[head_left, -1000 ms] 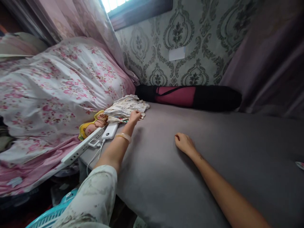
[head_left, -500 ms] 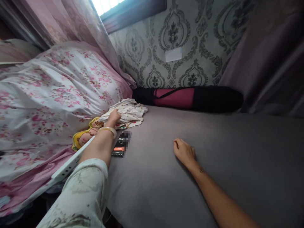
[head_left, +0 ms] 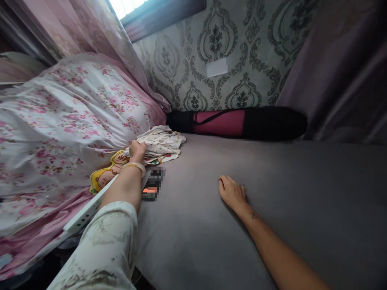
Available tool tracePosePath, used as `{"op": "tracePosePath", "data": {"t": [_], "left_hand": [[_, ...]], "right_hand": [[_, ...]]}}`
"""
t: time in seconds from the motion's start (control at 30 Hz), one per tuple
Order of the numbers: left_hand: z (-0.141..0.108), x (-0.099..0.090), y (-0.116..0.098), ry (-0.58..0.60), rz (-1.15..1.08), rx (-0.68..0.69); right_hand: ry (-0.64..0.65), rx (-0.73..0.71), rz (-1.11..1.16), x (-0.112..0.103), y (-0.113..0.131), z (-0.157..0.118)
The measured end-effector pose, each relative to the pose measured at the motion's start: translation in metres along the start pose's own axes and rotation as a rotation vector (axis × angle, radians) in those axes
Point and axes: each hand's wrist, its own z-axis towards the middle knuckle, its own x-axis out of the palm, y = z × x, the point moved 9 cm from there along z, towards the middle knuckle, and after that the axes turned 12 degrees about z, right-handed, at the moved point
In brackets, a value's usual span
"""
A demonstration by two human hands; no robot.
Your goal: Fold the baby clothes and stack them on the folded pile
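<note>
My left hand (head_left: 137, 150) reaches far forward, its fingers closed on the near left edge of a crumpled white cloth (head_left: 160, 141) with small prints. A bracelet circles that wrist. Just left of the forearm lies a yellow cartoon-shaped item (head_left: 104, 178), partly covered by the arm. Right of the wrist, a phone (head_left: 150, 190) with a partly blurred screen rests on the grey bed sheet (head_left: 193, 225). My right hand (head_left: 232, 193) leans on the sheet, back upward and fingers curled under, with nothing seen in it.
A long black and dark pink bag (head_left: 223, 123) lies along the patterned wall (head_left: 187, 52). White floral fabric (head_left: 75, 117) covers a large bulk at the left. A white slotted edge (head_left: 87, 207) runs beside my left forearm. Curtains (head_left: 326, 80) hang on both sides.
My left hand has shifted slightly left and back along the cloth's edge. The right hand stays in place on the sheet; the whole view has turned a little.
</note>
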Motion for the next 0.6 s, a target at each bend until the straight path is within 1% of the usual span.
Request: {"op": "tracePosePath", "data": {"t": [0.03,0.1,0.17,0.2,0.27,0.4,0.5,0.6], "left_hand": [[0.001,0.001,-0.002,-0.009,-0.005,0.048],[0.003,0.006,-0.009,0.021,-0.004,0.148],[0.005,0.011,-0.010,0.062,0.007,0.175],[0.005,0.012,-0.009,0.069,0.010,0.163],[0.004,0.009,-0.008,0.046,0.001,0.137],[-0.005,-0.007,-0.003,-0.077,-0.054,0.078],[-0.014,-0.022,0.008,-0.188,-0.108,-0.043],[-0.020,-0.036,0.020,-0.255,-0.191,-0.190]], "right_hand": [[0.004,-0.005,0.003,0.000,0.001,0.000],[0.010,-0.008,0.010,0.000,0.001,0.000],[0.013,0.000,0.016,0.000,0.000,0.000],[0.014,0.005,0.018,0.001,0.000,0.000],[0.015,0.008,0.012,0.002,-0.001,0.001],[0.004,-0.007,-0.001,0.002,0.000,0.001],[-0.008,-0.014,0.005,0.002,0.001,0.001],[0.001,-0.009,0.008,0.003,0.000,0.000]]}}
